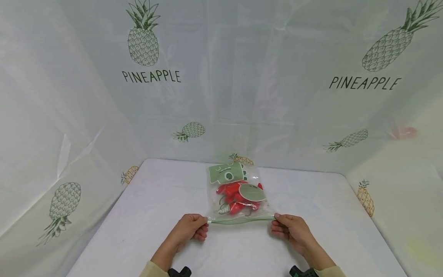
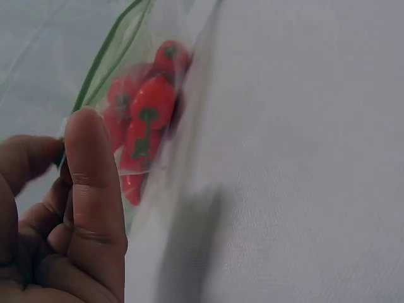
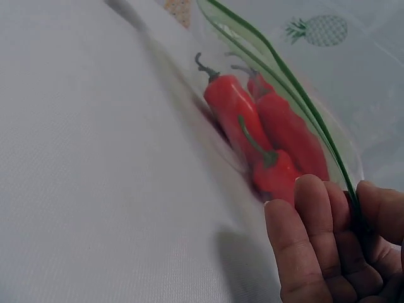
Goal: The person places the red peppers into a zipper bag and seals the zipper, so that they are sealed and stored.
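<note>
A clear zip bag with a green cartoon print lies on the white table, its green zip edge toward me. Inside it are several red peppers with green stems. My left hand pinches the left end of the zip edge between thumb and fingers. At the opposite end, my right hand pinches the other corner. In the right wrist view the peppers show through the plastic beside the zip strip. The left wrist view shows more peppers behind the fingers.
The white table has rounded far corners. Around it hangs a pale curtain printed with pineapples and lettering. A blurred red shape shows through the curtain at the right. Black wrist devices sit near both sleeves.
</note>
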Demonstrator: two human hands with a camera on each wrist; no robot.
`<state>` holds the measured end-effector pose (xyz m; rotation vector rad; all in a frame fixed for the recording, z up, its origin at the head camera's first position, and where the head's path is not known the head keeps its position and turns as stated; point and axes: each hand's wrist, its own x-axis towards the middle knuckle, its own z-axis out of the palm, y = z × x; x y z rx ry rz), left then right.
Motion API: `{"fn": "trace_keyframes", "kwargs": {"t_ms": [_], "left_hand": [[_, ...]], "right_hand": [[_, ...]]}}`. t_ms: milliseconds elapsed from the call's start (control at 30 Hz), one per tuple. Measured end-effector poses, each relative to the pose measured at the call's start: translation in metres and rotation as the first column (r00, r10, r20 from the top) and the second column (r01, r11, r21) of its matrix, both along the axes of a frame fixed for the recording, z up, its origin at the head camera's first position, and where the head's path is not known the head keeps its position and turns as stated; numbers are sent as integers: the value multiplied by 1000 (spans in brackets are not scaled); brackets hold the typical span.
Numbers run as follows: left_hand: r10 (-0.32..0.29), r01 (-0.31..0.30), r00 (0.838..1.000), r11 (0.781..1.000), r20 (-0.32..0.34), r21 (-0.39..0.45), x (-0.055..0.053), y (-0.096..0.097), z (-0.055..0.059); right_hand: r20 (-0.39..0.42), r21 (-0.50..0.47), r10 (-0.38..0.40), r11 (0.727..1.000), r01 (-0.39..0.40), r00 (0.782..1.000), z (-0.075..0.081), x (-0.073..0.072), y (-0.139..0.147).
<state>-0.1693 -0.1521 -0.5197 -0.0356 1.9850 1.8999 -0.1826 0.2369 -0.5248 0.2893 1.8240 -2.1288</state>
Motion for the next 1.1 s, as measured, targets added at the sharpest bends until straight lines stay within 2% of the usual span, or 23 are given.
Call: {"fn": "trace_keyframes", "kwargs": {"t_ms": [100, 233, 333, 433, 567, 667, 1100], "left_hand": [[-19, 19, 1000, 999, 3, 28, 1, -1, -3], [-13, 13, 1000, 998, 1, 61, 1, -1, -5], [-8, 8, 1000, 997, 2, 75, 1, 0, -5], [-5, 5, 1000, 996, 5, 84, 2, 1, -4], [5, -6, 1000, 996, 6, 89, 3, 2, -4], [8, -9, 1000, 996, 6, 89, 4, 3, -3], [-16, 16, 1000, 995, 0, 102, 4, 4, -7]], "right_hand": [[5, -7, -12, 1000, 12, 1000, 0, 1, -1], [23, -31, -46, 998, 46, 999, -2, 2, -3], [61, -88, -75, 993, 80, 995, -3, 4, -8], [103, -179, -68, 980, 86, 992, -2, 8, -15], [120, -299, 11, 954, 26, 993, -2, 15, -29], [111, -348, 79, 937, -35, 991, -1, 20, -41], [91, -336, 227, 924, -185, 970, 0, 30, -105]]}}
